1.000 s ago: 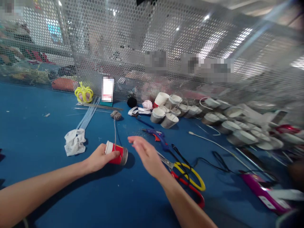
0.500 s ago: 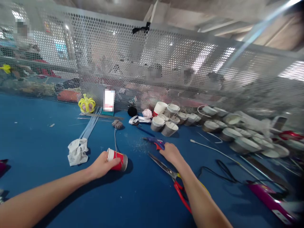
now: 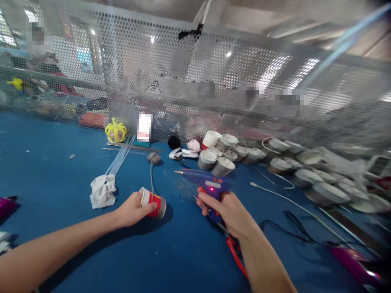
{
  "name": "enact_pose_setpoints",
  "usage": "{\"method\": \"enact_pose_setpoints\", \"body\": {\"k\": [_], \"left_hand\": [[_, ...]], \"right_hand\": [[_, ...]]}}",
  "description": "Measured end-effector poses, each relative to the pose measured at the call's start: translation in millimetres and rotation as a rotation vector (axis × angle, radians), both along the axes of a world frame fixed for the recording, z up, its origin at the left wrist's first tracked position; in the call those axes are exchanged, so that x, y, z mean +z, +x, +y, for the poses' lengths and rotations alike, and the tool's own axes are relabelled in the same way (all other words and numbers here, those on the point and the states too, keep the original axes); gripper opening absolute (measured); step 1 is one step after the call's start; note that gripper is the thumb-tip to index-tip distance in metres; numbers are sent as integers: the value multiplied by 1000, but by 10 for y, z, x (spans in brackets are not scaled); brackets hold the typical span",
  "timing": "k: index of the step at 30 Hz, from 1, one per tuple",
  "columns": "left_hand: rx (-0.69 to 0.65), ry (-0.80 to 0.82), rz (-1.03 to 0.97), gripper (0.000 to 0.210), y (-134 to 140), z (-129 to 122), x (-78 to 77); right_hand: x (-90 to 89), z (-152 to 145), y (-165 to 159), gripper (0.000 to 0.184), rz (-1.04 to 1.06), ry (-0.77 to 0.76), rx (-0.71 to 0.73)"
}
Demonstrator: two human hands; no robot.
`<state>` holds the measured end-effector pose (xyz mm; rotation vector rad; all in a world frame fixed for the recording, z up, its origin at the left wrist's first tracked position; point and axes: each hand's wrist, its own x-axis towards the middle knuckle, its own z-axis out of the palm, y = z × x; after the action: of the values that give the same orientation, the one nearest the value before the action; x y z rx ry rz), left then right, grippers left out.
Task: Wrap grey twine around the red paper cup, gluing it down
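A red and white paper cup lies on its side in the grip of my left hand. Grey yarn is wound round its base end, and a strand runs from it to a small grey yarn ball. My right hand is wrapped round the handle of a blue hot glue gun, held above the table. Its nozzle points left and a red light glows on its side. Beneath the gun and my right wrist lie red-handled scissors, partly hidden.
Several yarn-covered cups stand at the back right before a perforated metal screen. A crumpled white wrapper lies left. A yellow woven ornament sits near a phone. A black cord and purple device lie right.
My right hand has picked up the glue gun from the table and raised it toward me, nozzle leftward. My left hand keeps hold of the cup. The view has shifted slightly.
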<state>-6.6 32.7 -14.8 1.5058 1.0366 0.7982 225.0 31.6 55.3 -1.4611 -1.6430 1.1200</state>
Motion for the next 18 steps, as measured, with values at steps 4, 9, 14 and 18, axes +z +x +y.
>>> {"method": "enact_pose_setpoints", "body": {"k": [4, 9, 14, 18], "left_hand": [[4, -106, 3, 24, -38, 35, -36], [11, -158, -42, 25, -49, 63, -80], [25, -213, -103, 26, -29, 59, -38], [6, -238, -148, 27, -16, 51, 5]], "right_hand": [[-80, -109, -93, 24, -58, -67, 127], [-170, -191, -152, 26, -259, -162, 99], [-187, -255, -167, 26, -363, -104, 91], [-188, -277, -174, 22, -395, -14, 75]]}}
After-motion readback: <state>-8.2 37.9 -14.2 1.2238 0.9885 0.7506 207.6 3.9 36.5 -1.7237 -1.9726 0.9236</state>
